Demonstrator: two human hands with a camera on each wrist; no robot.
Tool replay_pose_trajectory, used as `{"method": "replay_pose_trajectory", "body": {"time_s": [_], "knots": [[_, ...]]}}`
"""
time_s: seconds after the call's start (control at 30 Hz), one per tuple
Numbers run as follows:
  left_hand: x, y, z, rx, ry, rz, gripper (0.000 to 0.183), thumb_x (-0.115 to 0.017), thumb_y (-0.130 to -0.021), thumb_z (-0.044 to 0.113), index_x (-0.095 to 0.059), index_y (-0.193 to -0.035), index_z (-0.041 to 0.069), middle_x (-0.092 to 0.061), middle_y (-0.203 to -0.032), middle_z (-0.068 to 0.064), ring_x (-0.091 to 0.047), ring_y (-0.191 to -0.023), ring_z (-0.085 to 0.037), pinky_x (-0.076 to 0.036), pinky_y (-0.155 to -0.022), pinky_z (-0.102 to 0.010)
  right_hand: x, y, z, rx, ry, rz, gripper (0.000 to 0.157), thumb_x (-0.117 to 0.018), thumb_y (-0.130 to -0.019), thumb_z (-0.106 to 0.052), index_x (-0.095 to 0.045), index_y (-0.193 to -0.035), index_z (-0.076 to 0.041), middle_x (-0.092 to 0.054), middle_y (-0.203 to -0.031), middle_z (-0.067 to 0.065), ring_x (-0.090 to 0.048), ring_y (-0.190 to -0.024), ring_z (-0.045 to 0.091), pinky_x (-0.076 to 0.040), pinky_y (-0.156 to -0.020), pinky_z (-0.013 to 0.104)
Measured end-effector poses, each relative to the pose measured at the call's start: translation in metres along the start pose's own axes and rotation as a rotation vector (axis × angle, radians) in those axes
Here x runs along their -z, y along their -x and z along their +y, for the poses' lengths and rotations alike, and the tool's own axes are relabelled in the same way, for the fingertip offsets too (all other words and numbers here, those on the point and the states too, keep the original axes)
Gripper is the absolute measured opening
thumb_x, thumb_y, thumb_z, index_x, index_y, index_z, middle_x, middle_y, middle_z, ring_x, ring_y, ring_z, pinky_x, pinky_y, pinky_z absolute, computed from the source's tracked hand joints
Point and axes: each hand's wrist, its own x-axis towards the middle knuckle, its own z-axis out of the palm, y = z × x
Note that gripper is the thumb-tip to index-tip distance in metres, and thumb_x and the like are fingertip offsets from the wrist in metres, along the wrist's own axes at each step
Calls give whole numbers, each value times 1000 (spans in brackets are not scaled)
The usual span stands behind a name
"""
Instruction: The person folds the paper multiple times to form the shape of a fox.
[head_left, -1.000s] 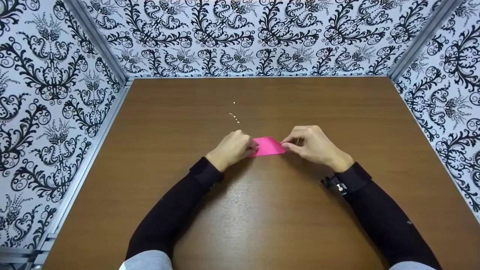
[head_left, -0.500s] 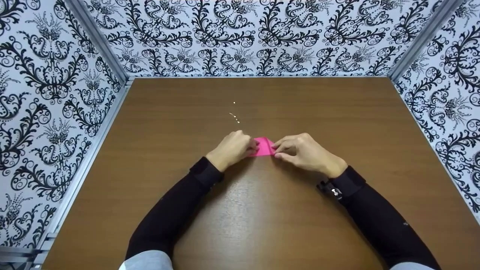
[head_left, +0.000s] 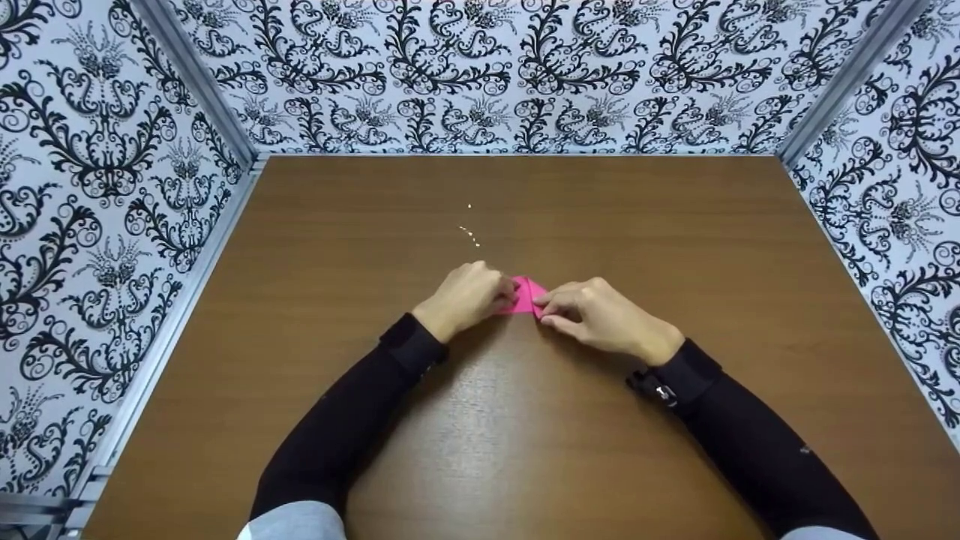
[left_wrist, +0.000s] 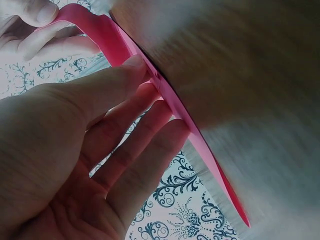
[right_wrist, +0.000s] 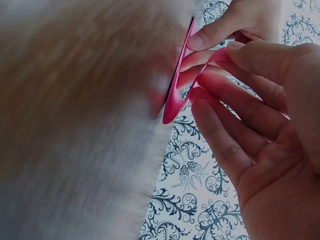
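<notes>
A small sheet of pink paper (head_left: 520,303) lies on the wooden table between the two hands. Its right end is lifted and bent over towards the left. My left hand (head_left: 466,295) presses the paper down at its left part; thumb and fingertips rest on its upper face, with fairly straight fingers in the left wrist view. My right hand (head_left: 611,319) pinches the raised end between thumb and fingers. Seen from the right wrist, the pink paper (right_wrist: 173,106) curves in a loop from the table up to that pinch.
The brown table (head_left: 360,225) runs back to a patterned black-and-white wall (head_left: 450,75), with metal rails along its edges. Several tiny white specks (head_left: 469,235) show beyond the left hand.
My right hand has moved left and slightly nearer the body, carrying the paper's right end over, so the fold now stands closer to my left hand. The left hand has stayed in place.
</notes>
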Motion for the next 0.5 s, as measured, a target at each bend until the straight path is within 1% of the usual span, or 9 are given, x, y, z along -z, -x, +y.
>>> {"method": "replay_pose_trajectory", "body": {"time_s": [0.17, 0.3, 0.4, 0.5], "knots": [[-2, 0, -1, -10, -1, 7, 19, -87, -103, 10, -81, -85, 11, -85, -93, -2, -73, -81, -24, -68, -79, -49, -2, 1, -1, 27, 30, -7, 6, -84, -107, -9, -90, -110, -7, -89, -127, 14, -88, -118, 30, -73, -99, 47], [-1, 1, 0, -3, 6, 5, 17, -87, -105, 12, -84, -88, 11, -88, -97, -3, -79, -85, -26, -69, -80, -49, -4, 0, -3, 34, 39, -17, 8, -84, -108, -9, -89, -112, -6, -89, -124, 15, -87, -114, 28, -73, -96, 45], [-1, 1, 0, 3, 5, 1, 19, -86, -106, 12, -84, -87, 10, -87, -95, -3, -78, -84, -25, -69, -80, -49, -5, -2, -5, 25, 43, -31, 9, -84, -108, -10, -89, -114, -6, -89, -120, 12, -87, -111, 25, -73, -93, 44], [-1, 0, 0, 5, 2, 3, 22, -84, -108, 12, -82, -85, 10, -85, -92, -4, -72, -80, -23, -67, -78, -48, -6, -3, -7, -4, 51, -51, 9, -83, -109, -13, -89, -114, -8, -89, -117, 8, -87, -108, 21, -73, -91, 42]]}}
